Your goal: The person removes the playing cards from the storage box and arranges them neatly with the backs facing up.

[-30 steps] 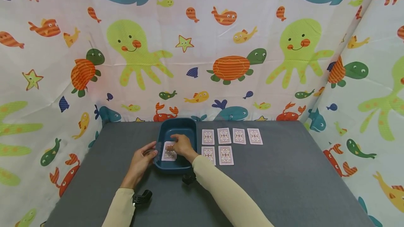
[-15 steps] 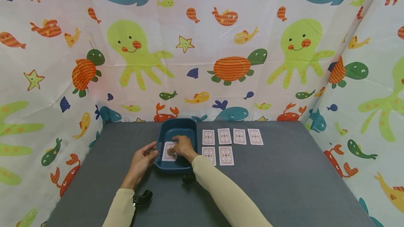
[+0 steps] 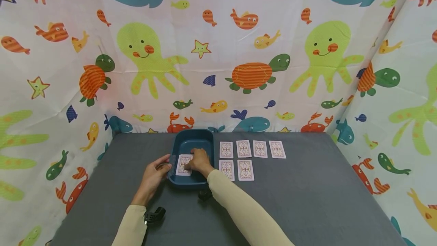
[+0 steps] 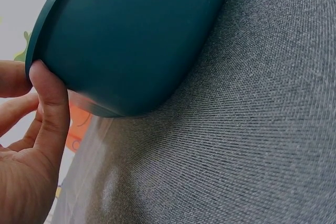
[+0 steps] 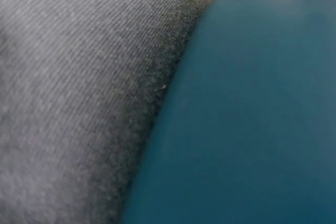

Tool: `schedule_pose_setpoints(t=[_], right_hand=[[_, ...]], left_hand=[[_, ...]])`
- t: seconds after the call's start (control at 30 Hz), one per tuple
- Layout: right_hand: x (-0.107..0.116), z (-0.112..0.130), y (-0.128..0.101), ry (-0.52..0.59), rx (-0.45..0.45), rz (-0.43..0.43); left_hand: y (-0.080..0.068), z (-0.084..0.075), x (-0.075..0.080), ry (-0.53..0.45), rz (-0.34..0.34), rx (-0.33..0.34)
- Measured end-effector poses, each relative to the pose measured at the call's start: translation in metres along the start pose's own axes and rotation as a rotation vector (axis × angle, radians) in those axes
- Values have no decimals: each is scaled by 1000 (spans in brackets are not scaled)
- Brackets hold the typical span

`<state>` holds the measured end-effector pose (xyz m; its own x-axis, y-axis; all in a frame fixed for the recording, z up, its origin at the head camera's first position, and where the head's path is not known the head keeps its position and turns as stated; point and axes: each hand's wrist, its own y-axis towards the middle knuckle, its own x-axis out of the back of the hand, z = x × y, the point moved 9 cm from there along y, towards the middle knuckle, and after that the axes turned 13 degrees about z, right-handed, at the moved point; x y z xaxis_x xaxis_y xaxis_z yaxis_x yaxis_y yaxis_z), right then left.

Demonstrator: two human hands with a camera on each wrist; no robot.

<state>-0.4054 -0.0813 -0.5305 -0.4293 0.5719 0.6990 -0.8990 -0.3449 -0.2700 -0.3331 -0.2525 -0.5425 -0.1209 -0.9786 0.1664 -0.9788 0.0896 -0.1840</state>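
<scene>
In the head view, a blue plastic tray point(image 3: 177, 182) stands on the grey table. A playing card point(image 3: 183, 164), patterned back up, lies inside it toward the near left. My left hand point(image 3: 154, 175) pinches the tray's left rim; the left wrist view shows its thumb point(image 4: 50, 90) on the outer wall and the fingers over the edge. Reaching in from the right, my right hand point(image 3: 200, 161) has a thumb at the card's right side and its other fingers bent. From these views I cannot tell whether it pinches the card. The right wrist view shows mostly the tray's outer wall point(image 5: 247, 114).
Right of the tray, face-down cards lie in two rows: several in the back row, ending with a card point(image 3: 277, 149) at the right, and two in front, including a card point(image 3: 245, 170). A sea-animal curtain point(image 3: 218, 86) hangs behind the grey table point(image 3: 300, 200).
The right hand's fingers have drawn slightly right, from over the card to its right side. The left hand keeps its hold on the tray's rim, and the cards on the table stay put.
</scene>
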Motion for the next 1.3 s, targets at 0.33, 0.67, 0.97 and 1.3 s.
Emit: schedule_pose_setpoints(t=[0.33,0.67,0.97,1.3], right_hand=[[-4,-4,1,75,1,12],[4,7,-3,179,80,-24],[11,7,-3,165,97,-99],[17,3,-4,301,38,-141]], left_hand=[[0,3,-2,0,3,-4],[0,1,-1,-19,11,-11],[1,0,-2,-17,13,0],[-1,0,-1,-19,5,-5]])
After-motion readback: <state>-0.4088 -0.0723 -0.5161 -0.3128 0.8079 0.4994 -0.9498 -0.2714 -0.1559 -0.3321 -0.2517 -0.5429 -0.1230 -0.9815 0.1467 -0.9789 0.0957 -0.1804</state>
